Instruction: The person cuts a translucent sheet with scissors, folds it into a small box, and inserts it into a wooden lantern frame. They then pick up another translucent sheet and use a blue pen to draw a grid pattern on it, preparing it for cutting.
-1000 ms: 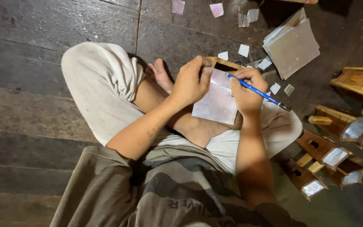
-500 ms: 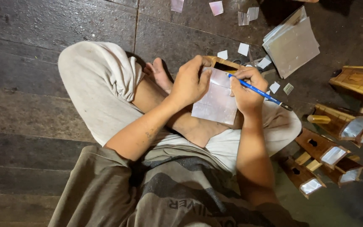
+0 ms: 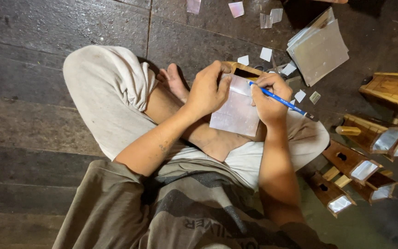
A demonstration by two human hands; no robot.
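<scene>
Floor: dark wooden planks [image 3: 47,115], on which the person sits cross-legged, pale trousers rolled above the knee.
Sheet stack: a pile of pale glossy square sheets [image 3: 321,48] lies on the planks beyond and to the right of the lap sheet, well apart from it.
Wooden pieces: several small house-shaped wooden pieces [image 3: 362,170] with shiny panels lie to the right of the lap sheet, near the person's right knee.
Lap sheet: a pale, faintly pink glossy sheet [image 3: 236,113] rests in the lap over a small wooden frame [image 3: 242,70], whose rim shows just beyond the sheet's far edge.
Left hand: the left hand [image 3: 207,91] lies on the sheet's left edge, fingers curled together and pressing it down; the thumb side is hidden.
Right hand: the right hand [image 3: 269,99] sits at the sheet's right edge, fingers pinched tight on a blue pencil [image 3: 279,100].
Pencil: its tip seems to touch the sheet near the far edge, though the contact is hard to make out.
Scraps: small pale offcuts [image 3: 266,54] lie scattered on the planks beyond the sheet.
</scene>
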